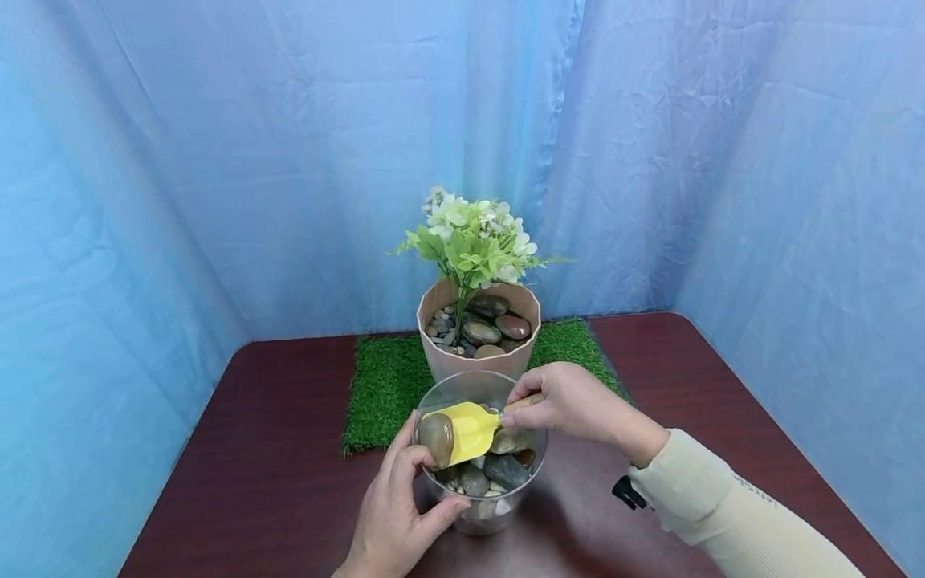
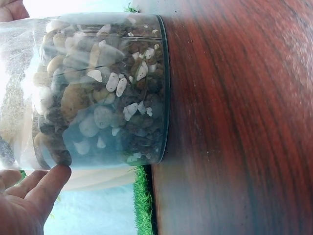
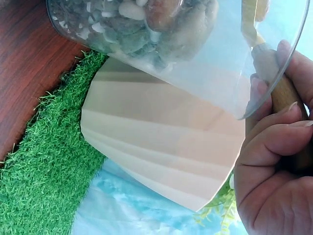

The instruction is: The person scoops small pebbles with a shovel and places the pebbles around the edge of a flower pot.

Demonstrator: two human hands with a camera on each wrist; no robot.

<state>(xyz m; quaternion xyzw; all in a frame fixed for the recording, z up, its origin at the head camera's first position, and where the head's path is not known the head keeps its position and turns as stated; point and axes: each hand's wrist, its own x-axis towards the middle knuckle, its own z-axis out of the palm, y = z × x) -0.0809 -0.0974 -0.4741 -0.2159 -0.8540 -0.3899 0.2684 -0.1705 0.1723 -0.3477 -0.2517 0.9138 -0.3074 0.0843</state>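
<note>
A clear container (image 1: 482,527) stands on the table, partly filled with stones (image 1: 507,471) and small pebbles. My left hand (image 1: 401,486) holds it near the rim, thumb at the front and fingers at the left side; in the left wrist view fingers (image 2: 49,193) touch its wall. My right hand (image 1: 571,404) grips the wooden handle (image 3: 268,63) of a small yellow hand shovel (image 1: 473,433), which slants down to the left inside the container's mouth. A large smooth brown stone (image 1: 437,440) lies at the blade's front end, beside my left fingertips.
Right behind the container stands a beige flowerpot (image 1: 477,366) with stones and a white-flowered plant (image 1: 480,241). The pot sits on a green artificial grass mat (image 1: 390,385). Dark red wooden table (image 1: 282,449) surrounds these, with blue curtains (image 1: 311,160) behind and at both sides.
</note>
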